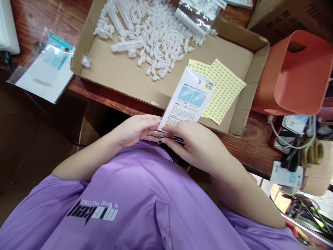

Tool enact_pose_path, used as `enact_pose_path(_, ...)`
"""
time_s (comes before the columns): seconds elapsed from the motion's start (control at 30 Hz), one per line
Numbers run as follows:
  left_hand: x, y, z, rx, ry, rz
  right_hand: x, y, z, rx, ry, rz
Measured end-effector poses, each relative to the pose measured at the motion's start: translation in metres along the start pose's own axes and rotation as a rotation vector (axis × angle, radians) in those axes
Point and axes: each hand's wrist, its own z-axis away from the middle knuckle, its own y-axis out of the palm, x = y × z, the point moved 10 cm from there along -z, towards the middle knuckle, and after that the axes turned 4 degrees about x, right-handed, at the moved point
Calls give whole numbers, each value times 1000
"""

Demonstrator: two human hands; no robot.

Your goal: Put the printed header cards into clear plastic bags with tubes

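Both hands meet close to my chest, above my purple shirt. My left hand (135, 129) cups the bottom of a clear packet with a white printed card (187, 100) inside. My right hand (194, 140) pinches the packet's lower edge, fingers pressed together. The packet stands tilted up over the front wall of a shallow cardboard box (125, 74). Inside the box lie a heap of small clear plastic caps and tubes (156, 31) and yellow sticker sheets (225, 88).
A salmon plastic bin (296, 73) stands at the right. Another filled packet (45, 67) lies on the wooden desk at the left. A bag of clear parts (197, 15) rests at the box's far side. Cables and tape rolls (312, 152) crowd the right edge.
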Motion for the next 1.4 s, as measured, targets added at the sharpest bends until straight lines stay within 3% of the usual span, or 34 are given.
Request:
enact_pose_path(0.2, -4, -1, -3, -61, 77, -74, 17, -3, 16, -138, -203, 85)
enact_pose_path(0.5, -6, -6, -1, -120, 101, -58, 5, -1, 51, -272, -213, 320)
enact_pose_path(0.67, -5, -7, 1, -151, 60, -67, -15, -3, 64, -282, -175, 231)
enact_pose_path(0.87, -5, -6, 1, -156, 69, -121, -20, -9, 63, -340, -215, 91)
enact_pose_path(1.0, -6, -9, 2, -201, 84, -155, -25, -10, 61, -367, -146, 13)
enact_pose_path(1.13, -5, -7, 2, -196, 89, -157, -8, -11, 59, -408, -86, 187)
enact_pose_path(1.23, -3, -5, 0, -166, 97, -135, 18, -7, 52, -388, -171, 318)
enact_pose_path(1.4, -4, 6, -2, -30, 155, -87, 27, -9, 33, -348, -210, 180)
